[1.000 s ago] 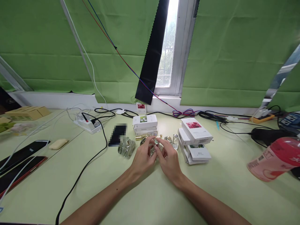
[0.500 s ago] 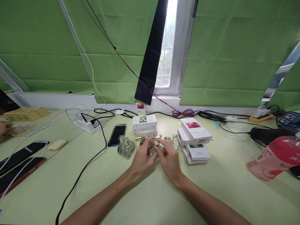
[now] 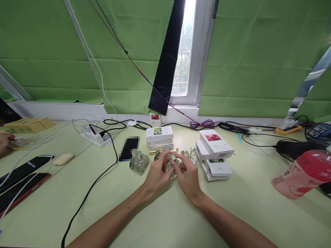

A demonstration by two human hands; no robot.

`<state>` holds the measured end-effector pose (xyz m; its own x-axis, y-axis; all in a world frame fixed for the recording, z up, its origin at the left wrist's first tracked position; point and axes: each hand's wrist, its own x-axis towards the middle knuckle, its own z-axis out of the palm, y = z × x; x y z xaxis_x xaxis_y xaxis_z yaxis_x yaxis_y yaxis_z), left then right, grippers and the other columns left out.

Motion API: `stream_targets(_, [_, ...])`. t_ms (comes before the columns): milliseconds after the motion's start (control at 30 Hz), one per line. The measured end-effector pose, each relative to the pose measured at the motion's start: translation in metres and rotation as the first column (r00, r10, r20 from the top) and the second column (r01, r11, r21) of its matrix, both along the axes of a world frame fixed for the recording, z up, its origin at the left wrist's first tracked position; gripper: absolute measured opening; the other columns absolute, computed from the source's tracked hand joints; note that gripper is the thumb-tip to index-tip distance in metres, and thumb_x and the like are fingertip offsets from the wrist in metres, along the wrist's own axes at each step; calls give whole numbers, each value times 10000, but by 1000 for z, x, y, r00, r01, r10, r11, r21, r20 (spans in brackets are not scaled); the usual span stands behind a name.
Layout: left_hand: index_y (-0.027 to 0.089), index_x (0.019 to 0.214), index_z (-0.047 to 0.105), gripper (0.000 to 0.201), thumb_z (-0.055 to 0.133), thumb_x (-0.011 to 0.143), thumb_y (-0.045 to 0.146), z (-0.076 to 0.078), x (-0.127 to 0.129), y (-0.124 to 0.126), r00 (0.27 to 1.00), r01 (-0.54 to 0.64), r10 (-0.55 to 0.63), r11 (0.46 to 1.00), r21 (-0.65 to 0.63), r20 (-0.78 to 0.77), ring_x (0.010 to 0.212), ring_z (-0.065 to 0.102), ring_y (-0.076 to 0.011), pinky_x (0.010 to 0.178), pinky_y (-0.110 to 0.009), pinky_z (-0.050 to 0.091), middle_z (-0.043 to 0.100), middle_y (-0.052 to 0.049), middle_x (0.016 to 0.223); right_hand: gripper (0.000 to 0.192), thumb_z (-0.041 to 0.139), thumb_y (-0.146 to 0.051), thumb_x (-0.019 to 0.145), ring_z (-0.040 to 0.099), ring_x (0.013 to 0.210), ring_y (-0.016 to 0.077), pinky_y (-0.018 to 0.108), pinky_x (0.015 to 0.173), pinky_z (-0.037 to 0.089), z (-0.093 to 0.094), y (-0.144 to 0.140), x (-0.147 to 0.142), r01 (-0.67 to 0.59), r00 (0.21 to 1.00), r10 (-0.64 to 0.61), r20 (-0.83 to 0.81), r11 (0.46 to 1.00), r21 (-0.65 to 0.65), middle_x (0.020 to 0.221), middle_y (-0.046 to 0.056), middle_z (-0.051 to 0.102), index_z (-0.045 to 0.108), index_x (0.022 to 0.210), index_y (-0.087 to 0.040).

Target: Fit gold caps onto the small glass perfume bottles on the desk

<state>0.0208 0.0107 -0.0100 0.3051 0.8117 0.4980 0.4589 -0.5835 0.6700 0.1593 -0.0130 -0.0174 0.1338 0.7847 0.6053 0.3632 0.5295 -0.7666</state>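
Near the middle of the table, my left hand [image 3: 157, 171] and my right hand [image 3: 188, 175] are closed around a small glass bottle [image 3: 173, 157] with a round, silvery, pale-green top. Most of the bottle is hidden by my fingers. Just behind my fingertips lies a gold tube-shaped piece [image 3: 155, 151], partly covered. A small clear glass vial [image 3: 193, 155] stands to the right of my right hand. Left of my left hand sits a crumpled clear plastic bag [image 3: 139, 162].
White boxes are stacked behind my hands [image 3: 159, 135] and to the right [image 3: 214, 144]. A pink bottle [image 3: 300, 175] is at the far right. Phones [image 3: 24, 168] and a power strip [image 3: 97, 137] lie left, with a black cable [image 3: 95, 182]. Another person's hand [image 3: 3, 142] shows at the left edge.
The round top between my fingers has shifted very slightly to the right. Another person's hand at the left edge has moved a little. My arms are nearly still.
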Motion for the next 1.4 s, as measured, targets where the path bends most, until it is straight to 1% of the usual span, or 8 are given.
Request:
stream_targets(233, [237,1279,460,416,574,880,203,0,-1,0,1000,-8,8,1000,10,-28,511,465,-72,520,-211,392,712,16,922,242,567,-303,965,510,517,123,271,537,440,-1,1,1,0,1000,0,18,1000,-4,730,8,654,681,1123,-160])
stream_targets(333, [240,1275,464,409,572,883,202,1,-1,-1,999,-12,13,1000,10,-37,516,475,-71,530,-215,400,711,7,958,235,564,-303,965,500,512,118,271,537,436,-1,1,2,0,1000,0,23,1000,4,739,8,655,677,1115,-161])
stream_targets(533, [238,1252,491,370,569,892,209,5,0,-3,999,-18,18,1000,9,-46,520,470,-74,547,-225,400,701,2,978,210,575,-278,956,503,516,107,260,532,437,1,1,2,-10,1000,10,4,1000,5,818,18,679,672,1113,-178])
stream_targets(700, [229,1216,524,310,556,908,215,4,1,-3,998,-16,16,1000,6,-56,542,474,-81,565,-231,394,685,4,946,178,572,-260,957,508,534,101,254,536,446,2,1,2,-16,1000,16,3,1000,12,922,37,689,660,1094,-190])
stream_targets(967, [193,1096,586,191,565,925,275,2,1,-2,997,-40,40,999,10,-65,565,486,-105,555,-235,363,633,20,764,132,576,-249,958,488,528,77,250,536,473,2,1,2,-29,999,29,-20,999,16,1055,60,646,638,1064,-199])
stream_targets(1067, [187,1044,612,155,556,931,277,2,1,-2,995,-47,49,999,27,-81,568,474,-108,555,-236,353,601,25,728,122,578,-243,957,493,532,73,245,530,479,3,1,2,-30,999,31,-30,999,19,1064,65,632,638,1054,-199])
stream_targets(1200, [183,996,627,134,550,933,272,2,1,-1,995,-48,51,998,42,-90,587,462,-108,568,-238,356,587,22,752,117,586,-235,950,507,539,77,243,530,482,3,2,2,-27,999,28,-34,999,23,1050,60,632,636,1049,-197])
stream_targets(1400, [177,981,623,130,527,944,256,1,1,-1,995,-25,29,999,47,-94,599,456,-109,584,-244,362,580,16,773,102,590,-229,945,525,572,84,234,523,470,2,3,2,-31,999,32,-40,999,13,1038,56,624,625,1035,-197])
